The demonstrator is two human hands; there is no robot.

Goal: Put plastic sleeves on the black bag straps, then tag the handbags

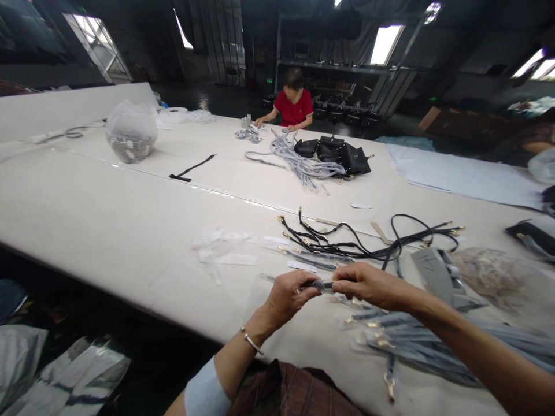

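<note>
Fingers pinching on both sides now — left hand (pixel 284 296) and right hand (pixel 368 286) nearly meet, gripping a dark strap (pixel 321 285) between them at the counter (pixel 173 242). Just beyond lie black cords (pixel 358 252) with gold clasps — and across the counter, a person in red (pixel 295 108) sits near black bags (pixel 353 159).

Dim toward the rear, with backlight from the overexposed left window (pixel 93 34) and rear window (pixel 387 45). Evenly lit across the pale tabletop (pixel 130 231); near-black beneath. Stretched toward the frame edges; softly blurred at the right-hand plastic bag (pixel 489 274).
</note>
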